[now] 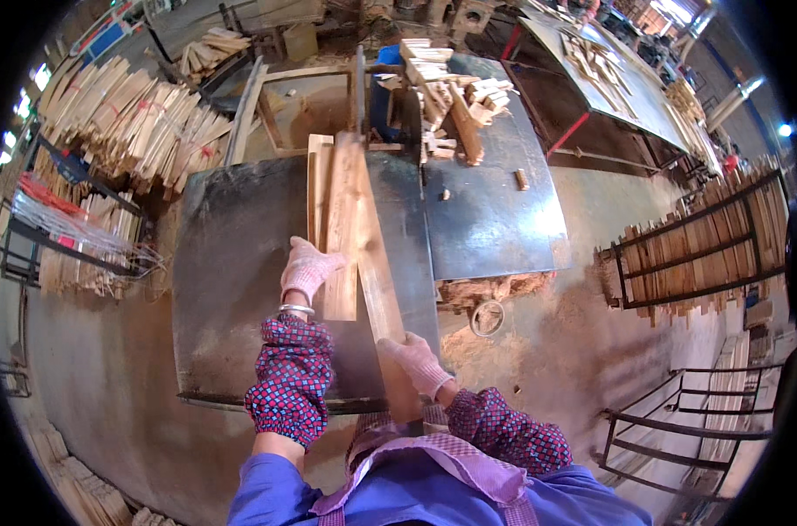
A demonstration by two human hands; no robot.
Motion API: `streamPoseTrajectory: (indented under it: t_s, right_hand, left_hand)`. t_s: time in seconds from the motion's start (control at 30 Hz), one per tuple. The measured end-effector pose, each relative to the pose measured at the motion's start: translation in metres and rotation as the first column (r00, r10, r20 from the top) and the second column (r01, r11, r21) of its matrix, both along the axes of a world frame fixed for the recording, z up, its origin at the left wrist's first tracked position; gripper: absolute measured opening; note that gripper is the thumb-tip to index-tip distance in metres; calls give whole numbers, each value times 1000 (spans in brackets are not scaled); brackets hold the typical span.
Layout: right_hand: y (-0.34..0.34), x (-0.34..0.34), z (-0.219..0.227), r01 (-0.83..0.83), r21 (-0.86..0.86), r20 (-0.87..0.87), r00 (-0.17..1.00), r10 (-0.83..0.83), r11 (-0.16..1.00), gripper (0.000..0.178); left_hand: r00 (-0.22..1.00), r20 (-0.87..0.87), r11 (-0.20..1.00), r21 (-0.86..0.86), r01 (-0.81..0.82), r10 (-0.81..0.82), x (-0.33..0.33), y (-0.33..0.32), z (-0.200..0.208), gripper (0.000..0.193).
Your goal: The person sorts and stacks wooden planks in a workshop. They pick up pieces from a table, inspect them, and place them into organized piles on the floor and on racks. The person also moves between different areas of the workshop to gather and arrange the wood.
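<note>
One short board (341,219), one long board (379,294), on dark table (227,272), left hand (309,267) at short board's left edge, thumb spread from fingers, right hand (419,364) gripping long board's right edge, some fingers hidden

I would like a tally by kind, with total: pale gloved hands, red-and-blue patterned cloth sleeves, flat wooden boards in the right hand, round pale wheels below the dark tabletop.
Pale gloved hands (left hand, right hand): 2
Red-and-blue patterned cloth sleeves (left sleeve, right sleeve): 2
Flat wooden board in the right hand: 1
Round pale wheel below the dark tabletop: 1
Total: 6
</note>
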State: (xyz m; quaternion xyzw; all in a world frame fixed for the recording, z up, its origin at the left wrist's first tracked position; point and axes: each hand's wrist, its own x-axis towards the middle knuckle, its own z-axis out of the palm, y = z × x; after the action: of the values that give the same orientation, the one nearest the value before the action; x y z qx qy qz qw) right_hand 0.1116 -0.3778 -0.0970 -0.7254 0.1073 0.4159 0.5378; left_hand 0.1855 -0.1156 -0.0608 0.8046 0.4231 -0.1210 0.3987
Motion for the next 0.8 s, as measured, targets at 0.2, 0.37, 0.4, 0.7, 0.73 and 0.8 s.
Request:
streamPoseTrajectory:
  t_s: [0.2,0.37,0.4,0.7,0.73,0.8]
  right_hand:
    - [-87,36,22,-113,-120,128,983,128,986,46]
    - [-224,86,40,-304,-498,439,719,538,812,40]
    - [-252,100,41,-327,-547,454,658,601,771,39]
    - [-381,250,46,-293,-690,594,294,749,662,29]
    - [-384,274,40,-303,-713,577,258,775,632,29]
    - [-378,314,33,-293,-732,591,176,787,615,30]
  left_hand:
    - [934,313,943,-325,-63,170,-12,-83,-29,66]
    - [788,485,896,-407,-180,379,-82,-169,-35,56]
    - [779,479,888,-412,-207,404,-97,-182,-37,53]
    - [585,426,723,-439,-534,691,-112,-291,-46,49]
    - [538,440,695,-472,-542,719,-108,-301,-47,50]
    - [443,475,646,-475,-598,760,-97,-312,-51,51]
